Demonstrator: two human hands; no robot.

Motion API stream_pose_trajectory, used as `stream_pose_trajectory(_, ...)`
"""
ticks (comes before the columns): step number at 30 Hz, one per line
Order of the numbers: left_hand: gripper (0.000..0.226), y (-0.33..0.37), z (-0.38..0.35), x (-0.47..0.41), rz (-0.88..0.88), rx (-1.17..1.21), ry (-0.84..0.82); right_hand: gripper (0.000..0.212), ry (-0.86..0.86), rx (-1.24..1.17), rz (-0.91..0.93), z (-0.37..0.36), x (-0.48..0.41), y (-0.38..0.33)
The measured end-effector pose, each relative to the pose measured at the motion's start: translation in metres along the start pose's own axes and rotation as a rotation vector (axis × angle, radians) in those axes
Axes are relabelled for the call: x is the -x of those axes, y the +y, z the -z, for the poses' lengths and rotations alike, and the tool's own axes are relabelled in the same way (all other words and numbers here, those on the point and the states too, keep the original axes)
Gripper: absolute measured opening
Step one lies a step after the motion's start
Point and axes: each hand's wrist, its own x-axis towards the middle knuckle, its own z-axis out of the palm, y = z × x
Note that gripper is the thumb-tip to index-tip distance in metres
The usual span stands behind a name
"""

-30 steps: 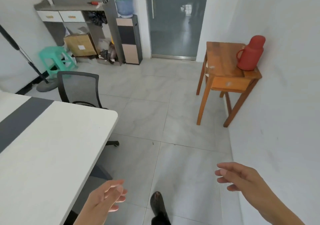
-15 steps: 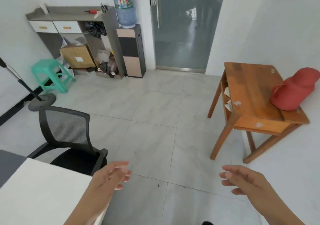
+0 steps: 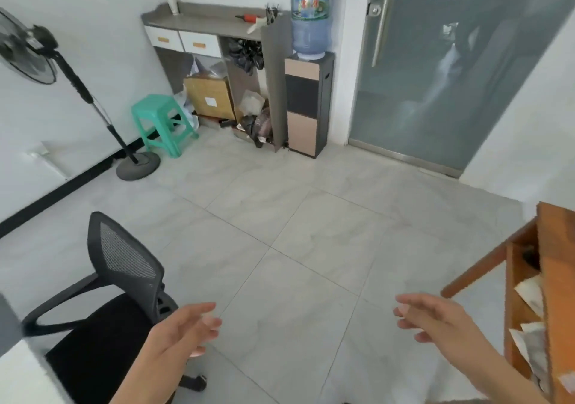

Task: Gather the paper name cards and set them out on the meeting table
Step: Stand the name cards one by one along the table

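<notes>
Both hands hang loose and empty, the left hand (image 3: 183,330) over the seat of a black mesh-backed office chair (image 3: 115,282), the right hand (image 3: 435,319) just left of an orange wooden side table (image 3: 557,279). White paper cards (image 3: 530,293) lie in its open shelf, right of the right hand. A white surface (image 3: 21,375) corner shows at far left. Ahead, bare grey floor tiles (image 3: 311,232) run clear to a frosted glass door (image 3: 451,61).
</notes>
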Motion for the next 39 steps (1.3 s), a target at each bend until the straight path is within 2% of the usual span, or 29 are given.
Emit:
stream_pose_trajectory(5, 0.019, 0.010, 0.011, -0.061, 0.111, 0.122, 0.160, 0.014, -0.207, 0.094, 0.125, -0.028, -0.112, -0.092)
stream_pose_trajectory(10, 0.018, 0.016, 0.031, -0.152, 0.217, 0.192, 0.229, 0.016, -0.340, 0.172, 0.119, -0.075, -0.218, -0.148)
stream_pose_trajectory(13, 0.018, 0.039, 0.059, -0.227, 0.207, 0.231, 0.281, 0.016, -0.369, 0.211, 0.097, -0.099, -0.282, -0.187)
stream_pose_trajectory(18, 0.019, 0.119, 0.114, -0.345, 0.059, 0.246, 0.319, 0.016, -0.335, 0.205, 0.167, -0.135, -0.380, -0.285)
stream_pose_trajectory(21, 0.016, 0.156, 0.145, -0.398, 0.004, 0.254, 0.306, 0.015, -0.373, 0.201, 0.188, -0.169, -0.431, -0.334)
stream_pose_trajectory(25, 0.036, 0.170, 0.187, -0.459, 0.043, 0.262, 0.355, 0.015, -0.475, 0.242, 0.190, -0.229, -0.506, -0.380)
stream_pose_trajectory(29, 0.015, 0.154, 0.228, -0.519, 0.160, 0.294, 0.509, 0.016, -0.608, 0.306, 0.182, -0.295, -0.594, -0.429)
stream_pose_trajectory(32, 0.017, 0.153, 0.254, -0.561, 0.249, 0.310, 0.587, 0.015, -0.666, 0.362, 0.210, -0.347, -0.664, -0.473)
stream_pose_trajectory(35, 0.018, 0.171, 0.286, -0.595, 0.239, 0.355, 0.656, 0.014, -0.757, 0.442, 0.251, -0.412, -0.720, -0.525)
stream_pose_trajectory(39, 0.019, 0.170, 0.322, -0.605, 0.292, 0.427, 0.876, 0.021, -0.988, 0.579, 0.333, -0.516, -0.747, -0.589)
